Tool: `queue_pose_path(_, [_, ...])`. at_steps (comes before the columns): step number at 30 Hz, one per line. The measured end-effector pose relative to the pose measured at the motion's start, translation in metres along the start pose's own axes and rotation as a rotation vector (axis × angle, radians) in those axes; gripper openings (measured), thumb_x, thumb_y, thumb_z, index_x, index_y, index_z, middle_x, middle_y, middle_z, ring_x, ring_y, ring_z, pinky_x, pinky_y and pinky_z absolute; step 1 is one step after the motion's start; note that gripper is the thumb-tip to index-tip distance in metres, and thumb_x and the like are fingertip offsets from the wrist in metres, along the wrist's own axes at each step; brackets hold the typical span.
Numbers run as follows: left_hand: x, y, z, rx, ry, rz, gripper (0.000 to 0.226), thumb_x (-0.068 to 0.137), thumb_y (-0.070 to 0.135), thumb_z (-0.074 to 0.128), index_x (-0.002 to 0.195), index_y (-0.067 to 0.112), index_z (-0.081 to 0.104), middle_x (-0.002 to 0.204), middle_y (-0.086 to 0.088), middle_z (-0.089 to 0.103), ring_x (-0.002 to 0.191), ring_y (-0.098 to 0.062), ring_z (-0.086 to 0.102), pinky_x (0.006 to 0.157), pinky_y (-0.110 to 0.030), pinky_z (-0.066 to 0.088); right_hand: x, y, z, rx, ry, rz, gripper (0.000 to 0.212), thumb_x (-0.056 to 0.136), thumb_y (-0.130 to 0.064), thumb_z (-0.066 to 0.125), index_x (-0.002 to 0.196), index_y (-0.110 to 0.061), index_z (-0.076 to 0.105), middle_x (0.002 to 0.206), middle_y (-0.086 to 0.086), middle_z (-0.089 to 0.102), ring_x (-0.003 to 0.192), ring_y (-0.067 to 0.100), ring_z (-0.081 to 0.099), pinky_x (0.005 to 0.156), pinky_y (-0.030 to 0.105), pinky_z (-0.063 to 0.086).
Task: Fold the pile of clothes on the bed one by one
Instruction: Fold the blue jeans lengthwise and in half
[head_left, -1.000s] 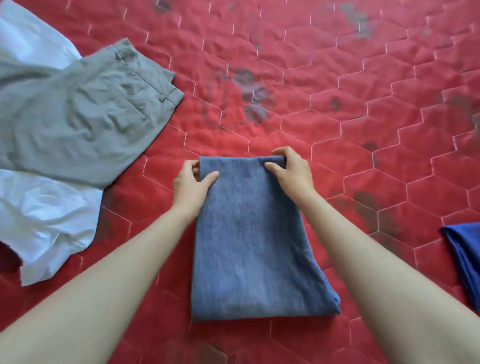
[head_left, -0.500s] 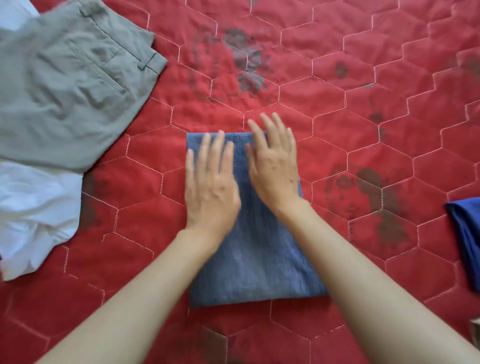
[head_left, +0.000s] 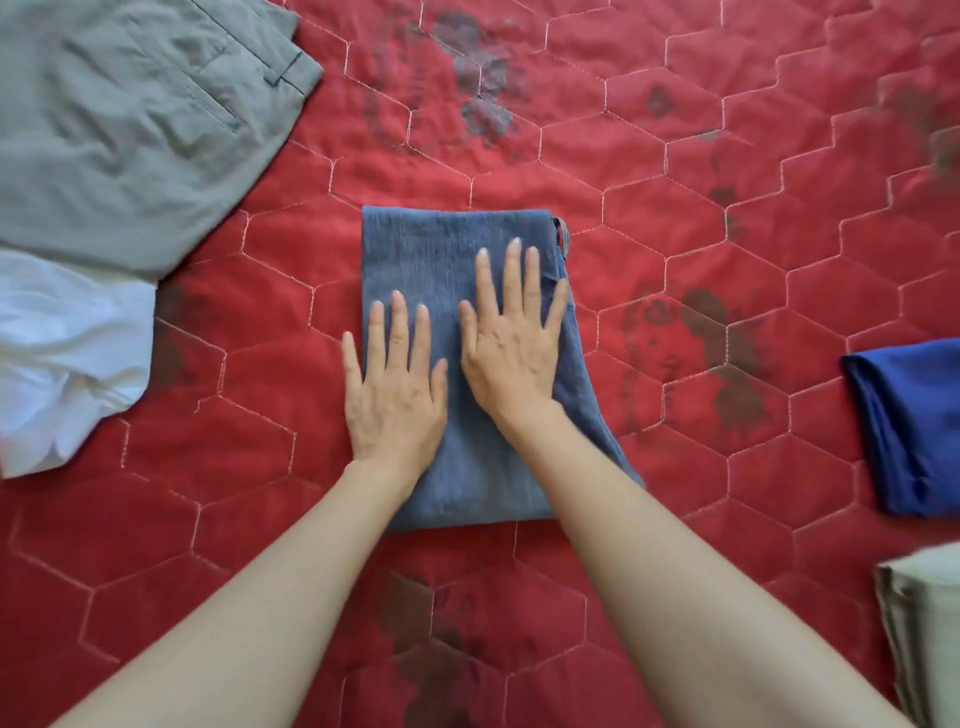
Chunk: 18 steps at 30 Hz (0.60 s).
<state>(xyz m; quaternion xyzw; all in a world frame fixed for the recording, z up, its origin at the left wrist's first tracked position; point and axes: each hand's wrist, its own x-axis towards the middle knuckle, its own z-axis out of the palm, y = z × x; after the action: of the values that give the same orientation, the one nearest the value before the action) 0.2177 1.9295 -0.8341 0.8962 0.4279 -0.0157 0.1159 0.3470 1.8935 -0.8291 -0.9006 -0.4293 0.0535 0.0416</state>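
Red quilted bedspread (head_left: 675, 218) fills the head view. Your left hand (head_left: 392, 395) and right hand (head_left: 511, 353), fingers spread, press flat the folded blue-grey garment (head_left: 447, 249). Grey trousers (head_left: 130, 130) and a white garment (head_left: 62, 353) remain unfolded.

No readable text

No words, labels, brand marks, numbers or signs can be read anywhere in the head view: the clothes show only plain cloth, and the red quilted bed cover (head_left: 675, 234) carries only stitched hexagons and faded dark prints that form no legible letters.
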Motion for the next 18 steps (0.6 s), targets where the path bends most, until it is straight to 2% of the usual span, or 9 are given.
queue_pose_path(3, [-0.055, -0.013, 0.005, -0.050, -0.094, 0.006, 0.058, 0.097, 0.038, 0.018, 0.153, 0.022, 0.012, 0.161, -0.008, 0.006, 0.148, -0.028, 0.010, 0.117, -0.051, 0.019, -0.061, 0.021, 0.009, -0.008, -0.093, -0.032, 0.057, 0.101, -0.045, 0.024, 0.154, -0.023, 0.019, 0.161, 0.008, 0.011, 0.149, 0.022, 0.007, 0.121, 0.046, 0.003])
queue_pose_path(6, [-0.072, -0.024, 0.004, -0.039, -0.114, -0.037, 0.058, 0.096, 0.039, 0.014, 0.152, 0.023, 0.006, 0.162, -0.006, 0.001, 0.149, -0.028, 0.008, 0.118, -0.051, 0.012, -0.085, 0.042, 0.008, -0.052, -0.071, 0.053, 0.057, 0.101, -0.045, 0.024, 0.154, -0.024, 0.021, 0.161, 0.005, 0.012, 0.149, 0.018, 0.008, 0.120, 0.048, 0.001])
queue_pose_path(9, [-0.076, -0.026, -0.002, 0.029, -0.082, 0.045, 0.059, 0.097, 0.039, 0.019, 0.152, 0.018, 0.014, 0.161, -0.007, 0.008, 0.149, -0.027, 0.007, 0.117, -0.052, 0.008, -0.101, 0.052, 0.004, -0.080, -0.028, 0.084, 0.056, 0.101, -0.043, 0.026, 0.152, -0.022, 0.026, 0.161, 0.008, 0.016, 0.149, 0.022, 0.012, 0.118, 0.052, 0.005])
queue_pose_path(11, [-0.090, -0.030, 0.001, 0.025, -0.076, 0.136, 0.059, 0.097, 0.038, 0.023, 0.151, 0.014, 0.020, 0.160, -0.008, 0.012, 0.148, -0.025, 0.010, 0.117, -0.052, 0.012, -0.122, 0.066, 0.005, -0.059, -0.021, 0.134, 0.055, 0.101, -0.043, 0.025, 0.152, -0.023, 0.024, 0.160, 0.010, 0.017, 0.149, 0.024, 0.014, 0.117, 0.054, 0.006])
queue_pose_path(13, [-0.104, -0.033, 0.007, -0.005, -0.137, 0.186, 0.059, 0.098, 0.038, 0.020, 0.151, 0.013, 0.021, 0.160, -0.008, 0.008, 0.148, -0.023, 0.008, 0.117, -0.054, 0.017, -0.141, 0.080, 0.007, -0.013, -0.059, 0.187, 0.056, 0.100, -0.043, 0.022, 0.153, -0.025, 0.021, 0.160, 0.008, 0.021, 0.148, 0.025, 0.017, 0.118, 0.056, 0.011])
queue_pose_path(16, [-0.105, -0.034, 0.011, -0.005, -0.162, 0.180, 0.060, 0.098, 0.039, 0.018, 0.151, 0.014, 0.018, 0.160, -0.007, 0.003, 0.148, -0.022, 0.006, 0.119, -0.051, 0.009, -0.148, 0.087, 0.012, 0.034, -0.054, 0.213, 0.056, 0.099, -0.042, 0.022, 0.153, -0.024, 0.021, 0.158, 0.007, 0.025, 0.147, 0.026, 0.020, 0.117, 0.054, 0.016])
queue_pose_path(18, [-0.090, -0.032, 0.007, 0.050, -0.141, 0.238, 0.060, 0.097, 0.041, 0.020, 0.151, 0.014, 0.022, 0.160, -0.010, 0.007, 0.148, -0.025, 0.011, 0.118, -0.050, 0.006, -0.146, 0.087, 0.014, 0.043, -0.047, 0.214, 0.056, 0.099, -0.042, 0.023, 0.153, -0.024, 0.022, 0.158, 0.006, 0.026, 0.147, 0.026, 0.021, 0.117, 0.052, 0.018])
